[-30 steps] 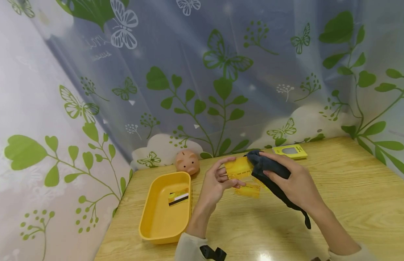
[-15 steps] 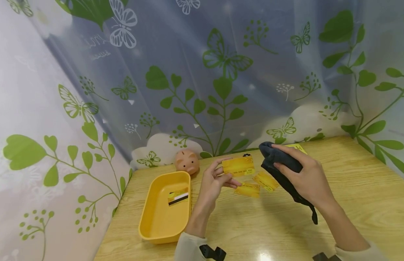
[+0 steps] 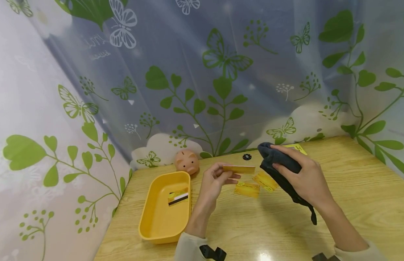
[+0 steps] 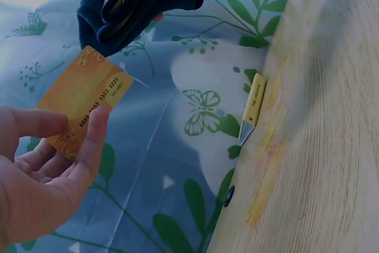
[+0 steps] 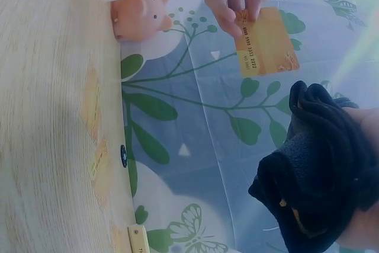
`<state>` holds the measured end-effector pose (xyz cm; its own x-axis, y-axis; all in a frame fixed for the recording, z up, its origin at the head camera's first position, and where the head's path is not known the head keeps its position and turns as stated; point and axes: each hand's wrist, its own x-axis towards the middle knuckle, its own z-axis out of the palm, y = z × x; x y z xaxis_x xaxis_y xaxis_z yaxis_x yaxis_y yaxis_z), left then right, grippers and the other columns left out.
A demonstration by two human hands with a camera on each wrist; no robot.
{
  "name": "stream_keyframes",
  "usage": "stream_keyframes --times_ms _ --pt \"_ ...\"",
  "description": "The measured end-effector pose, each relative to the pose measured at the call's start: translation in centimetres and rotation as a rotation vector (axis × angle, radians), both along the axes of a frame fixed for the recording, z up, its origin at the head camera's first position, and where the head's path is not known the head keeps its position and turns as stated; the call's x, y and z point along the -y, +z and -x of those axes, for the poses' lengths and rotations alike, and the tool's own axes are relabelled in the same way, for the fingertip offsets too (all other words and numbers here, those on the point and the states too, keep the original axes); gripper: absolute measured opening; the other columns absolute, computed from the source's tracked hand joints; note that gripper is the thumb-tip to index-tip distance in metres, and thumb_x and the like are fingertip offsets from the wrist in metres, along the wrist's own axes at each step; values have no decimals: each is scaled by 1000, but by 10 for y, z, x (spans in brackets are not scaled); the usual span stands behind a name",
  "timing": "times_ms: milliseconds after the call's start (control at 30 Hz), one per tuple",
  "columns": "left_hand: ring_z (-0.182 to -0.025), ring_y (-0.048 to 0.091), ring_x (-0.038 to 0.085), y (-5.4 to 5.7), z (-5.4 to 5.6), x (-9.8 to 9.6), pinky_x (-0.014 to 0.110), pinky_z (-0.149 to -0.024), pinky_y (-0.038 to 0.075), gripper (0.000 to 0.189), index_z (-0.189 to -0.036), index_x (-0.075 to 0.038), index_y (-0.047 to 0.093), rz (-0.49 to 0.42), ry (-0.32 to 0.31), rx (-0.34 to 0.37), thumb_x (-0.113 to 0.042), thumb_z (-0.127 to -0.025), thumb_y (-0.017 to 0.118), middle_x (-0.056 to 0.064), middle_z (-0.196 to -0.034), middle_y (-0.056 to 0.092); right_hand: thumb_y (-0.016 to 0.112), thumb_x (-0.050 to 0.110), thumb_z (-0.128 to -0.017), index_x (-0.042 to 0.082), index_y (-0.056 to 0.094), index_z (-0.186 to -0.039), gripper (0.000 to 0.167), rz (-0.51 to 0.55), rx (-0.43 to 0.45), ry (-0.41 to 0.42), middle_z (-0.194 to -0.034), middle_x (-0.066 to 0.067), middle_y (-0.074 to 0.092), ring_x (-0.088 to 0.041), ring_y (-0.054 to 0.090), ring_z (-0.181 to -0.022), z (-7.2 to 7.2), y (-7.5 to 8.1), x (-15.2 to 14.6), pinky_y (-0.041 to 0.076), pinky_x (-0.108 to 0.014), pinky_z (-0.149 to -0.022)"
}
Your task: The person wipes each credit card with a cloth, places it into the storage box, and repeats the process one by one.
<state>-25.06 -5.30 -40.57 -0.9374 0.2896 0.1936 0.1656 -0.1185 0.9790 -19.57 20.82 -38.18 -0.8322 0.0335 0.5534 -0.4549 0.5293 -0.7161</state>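
My left hand (image 3: 213, 185) pinches a yellow bank card (image 4: 86, 102) by one end. In the head view the card is seen nearly edge-on; in the left wrist view its embossed numbers show. My right hand (image 3: 304, 179) grips a bunched dark navy cloth (image 3: 281, 163), whose thin tail hangs down below. A gap separates the cloth from the card in the head view. Under the hands, on the table (image 3: 241, 224), lie two more yellow cards, one (image 3: 247, 189) nearer the left hand and another (image 3: 266, 181) closer to the cloth.
A yellow tray (image 3: 161, 217) with striped cards (image 3: 178, 197) in it stands left of my left hand. Behind it sits a pink piggy bank (image 3: 187, 162). At the back are a small black disc (image 3: 247, 157) and a yellow boxy item (image 3: 298, 148), partly hidden, before a patterned curtain (image 3: 195, 119).
The cloth has moved right, away from the card, uncovering the black disc and a table card. The card in my left hand has tipped from face-on to nearly edge-on in the head view.
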Motion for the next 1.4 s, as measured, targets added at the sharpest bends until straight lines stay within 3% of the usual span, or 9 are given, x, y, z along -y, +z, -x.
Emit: stream_keyframes --times_ms 133,367,533,733,900,1200,1400 --pt "-106 74 29 -2 1 -1 42 -95 59 19 -119 7 68 -30 1 -39 0 -105 56 23 -125 69 77 15 -96 30 62 -146 55 3 7 -1 -138 -14 65 -37 72 -98 -1 1 1 57 -21 -66" --pt "-108 71 22 -5 4 -2 36 -96 58 13 -108 11 66 -86 85 -7 -1 -102 63 24 -128 68 77 15 -96 28 62 -147 55 5 6 9 -139 -17 65 -39 72 -97 -1 1 1 57 -21 -65" --pt "-99 73 23 -5 3 -1 39 -96 59 9 -108 6 67 -121 76 17 1 -103 60 18 -116 66 77 16 -96 28 62 -147 55 -2 14 7 -141 -16 64 -40 71 -101 -2 1 1 57 -20 -67" --pt "-106 73 29 -2 2 -1 42 -97 58 15 -112 6 70 -152 72 32 6 -100 61 24 -122 69 77 16 -96 28 62 -147 55 4 12 12 -142 -15 63 -41 70 -104 -1 0 1 55 -17 -69" --pt "-112 70 30 0 2 -1 46 -98 57 30 -123 10 66 -172 44 40 13 -93 64 27 -128 65 77 14 -95 27 62 -147 56 8 4 22 -142 -15 63 -41 69 -105 -1 1 2 54 -15 -71" --pt "-115 66 30 2 3 -1 50 -101 55 52 -143 10 53 -206 -84 5 15 -92 53 29 -146 49 77 13 -95 30 63 -145 55 5 -7 6 -136 -10 66 -35 71 -101 -2 -1 4 57 -18 -70" --pt "-106 68 23 1 2 -2 46 -100 56 56 -147 5 52 -177 -79 -4 19 -93 56 24 -153 46 77 10 -95 32 64 -144 56 16 -32 36 -134 -5 66 -31 72 -101 -2 -2 11 58 -18 -72"
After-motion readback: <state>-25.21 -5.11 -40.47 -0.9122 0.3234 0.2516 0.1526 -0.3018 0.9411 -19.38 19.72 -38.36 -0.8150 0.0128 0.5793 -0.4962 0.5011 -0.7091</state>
